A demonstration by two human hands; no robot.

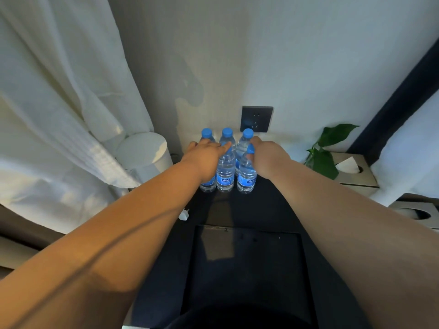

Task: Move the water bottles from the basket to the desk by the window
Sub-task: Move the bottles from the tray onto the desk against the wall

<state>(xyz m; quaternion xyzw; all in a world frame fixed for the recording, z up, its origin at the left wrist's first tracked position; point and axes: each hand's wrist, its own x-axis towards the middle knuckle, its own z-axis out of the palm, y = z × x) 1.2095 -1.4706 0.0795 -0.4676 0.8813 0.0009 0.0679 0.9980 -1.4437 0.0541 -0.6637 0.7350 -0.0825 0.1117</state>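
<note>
Obs: water bottles [225,172] of clear ribbed plastic, with blue caps and blue labels, stand upright in two rows on the dark table [268,210]. The right grip [268,159] is curled round the neck of the front-right bottle [247,180]. The left grip [206,157] lies over the front-left bottle [207,184]; clenched or released, cannot tell. Right of the right grip is a beige tissue box [361,180], with a white tissue poking out.

Blue caps [227,132], dark surface [268,210]
Clear bottles [225,167] carry blue caps and blue labels [247,181]; the surface is dark navy, curtain [59,103] white, wall socket [256,118] black, leaves [325,160] green.
</note>
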